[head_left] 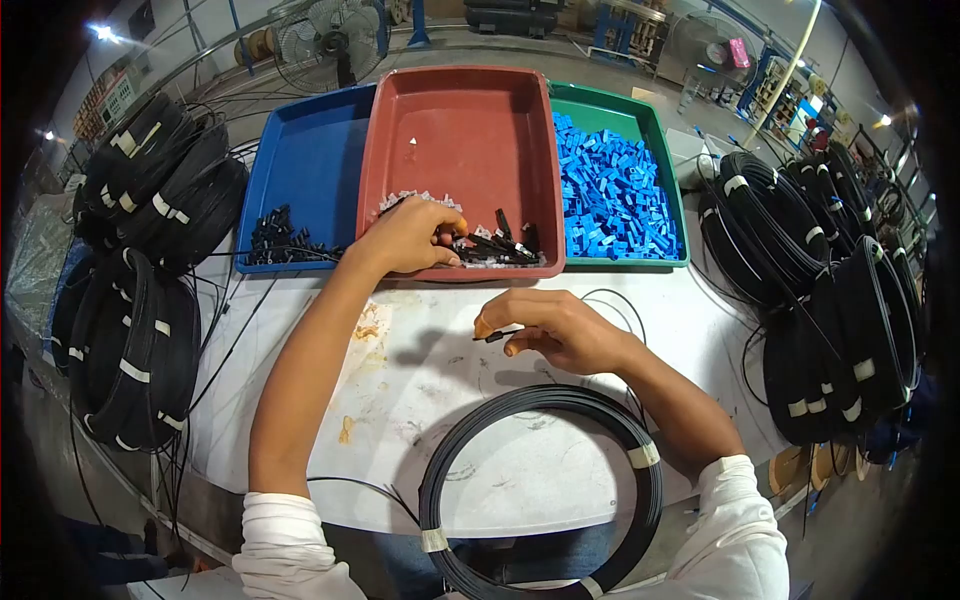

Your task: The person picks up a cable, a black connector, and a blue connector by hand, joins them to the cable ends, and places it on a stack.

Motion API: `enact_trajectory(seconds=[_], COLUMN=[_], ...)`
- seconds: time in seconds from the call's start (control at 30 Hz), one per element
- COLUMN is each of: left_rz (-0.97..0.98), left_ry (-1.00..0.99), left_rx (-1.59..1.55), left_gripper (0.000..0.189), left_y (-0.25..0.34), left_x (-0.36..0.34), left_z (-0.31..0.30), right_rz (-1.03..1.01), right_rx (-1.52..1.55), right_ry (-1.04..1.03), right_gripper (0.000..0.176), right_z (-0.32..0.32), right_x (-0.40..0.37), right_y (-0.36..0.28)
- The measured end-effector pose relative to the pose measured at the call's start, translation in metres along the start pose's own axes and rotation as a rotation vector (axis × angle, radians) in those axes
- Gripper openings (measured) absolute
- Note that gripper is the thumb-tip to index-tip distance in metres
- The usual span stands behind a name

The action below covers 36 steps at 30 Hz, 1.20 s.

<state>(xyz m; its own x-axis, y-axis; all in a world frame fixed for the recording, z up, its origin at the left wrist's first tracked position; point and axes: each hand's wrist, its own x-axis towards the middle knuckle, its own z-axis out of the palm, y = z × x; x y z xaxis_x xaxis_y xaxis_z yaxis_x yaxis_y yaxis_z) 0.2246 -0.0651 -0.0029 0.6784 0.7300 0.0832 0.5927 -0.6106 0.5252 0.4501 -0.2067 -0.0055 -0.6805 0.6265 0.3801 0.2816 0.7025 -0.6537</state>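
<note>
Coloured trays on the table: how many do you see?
3: a blue tray at left, a red tray in the middle, which the left hand reaches into, and a green tray at right. Any stacked beneath would be hidden.

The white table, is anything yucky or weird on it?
Yes: the white table has yellow-brown patches below the red tray, beside the left forearm. They stand out against the white, but I can't tell if they're stains or damage.
</note>
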Motion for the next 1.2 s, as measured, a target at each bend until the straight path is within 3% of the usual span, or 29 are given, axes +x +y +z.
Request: enact_trajectory(seconds=[0.1,0.23,0.3,0.33,0.47,0.53,0.67,0.9,0.97,1.1,1.13,1.2], left_rz=[0.106,0.062,0.040,0.196,0.347,0.113,0.031,-0.096,0.064,0.096,0.156,0.219], left_ry=[0.100,0.224,0.382,0.556,0.562,0.467,0.393,0.437,0.570,0.544,0.563,0.540], left_rx=[0.161,0.396,0.471,0.529,0.509,0.151,0.225,0.287,0.232,-0.005,0.145,0.121], left_gripper=[0.032,0.022,0.018,0.020,0.024,0.025,0.033,0.030,0.033,0.026,0.022,0.022], left_y=[-0.003,-0.001,-0.007,-0.015,-0.006,0.007,0.013,0.005,-0.004,-0.015,-0.019,-0.021], left_x=[0.009,0.015,0.019,0.021,0.022,0.023,0.035,0.053,0.053,0.039,0.035,0.026], left_z=[0.006,0.005,0.004,0.007,0.012,0.021,0.032,0.035,0.027,0.009,0.010,0.013], right_rz=[0.055,0.093,0.043,0.041,0.093,0.088,0.059,0.073,0.070,0.058,0.057,0.064], right_rx=[0.019,0.012,-0.040,-0.040,-0.085,-0.101,-0.145,-0.116,-0.114,-0.112,-0.110,-0.148], right_ry=[-0.006,0.024,0.040,0.042,0.048,0.057,0.044,0.004,-0.001,-0.003,0.003,-0.020], right_gripper=[0.037,0.033,0.034,0.034,0.031,0.029,0.023,0.022,0.022,0.021,0.021,0.022], right_z=[0.002,0.008,0.008,0.008,0.007,0.006,0.006,0.004,0.003,0.003,0.004,0.006], right_x=[-0.001,-0.004,-0.004,-0.005,-0.005,-0.004,-0.003,-0.005,-0.005,-0.005,-0.004,-0.005], right_y=[-0.001,0.004,0.006,0.006,0.006,0.003,-0.003,-0.004,-0.005,-0.006,-0.006,-0.003])
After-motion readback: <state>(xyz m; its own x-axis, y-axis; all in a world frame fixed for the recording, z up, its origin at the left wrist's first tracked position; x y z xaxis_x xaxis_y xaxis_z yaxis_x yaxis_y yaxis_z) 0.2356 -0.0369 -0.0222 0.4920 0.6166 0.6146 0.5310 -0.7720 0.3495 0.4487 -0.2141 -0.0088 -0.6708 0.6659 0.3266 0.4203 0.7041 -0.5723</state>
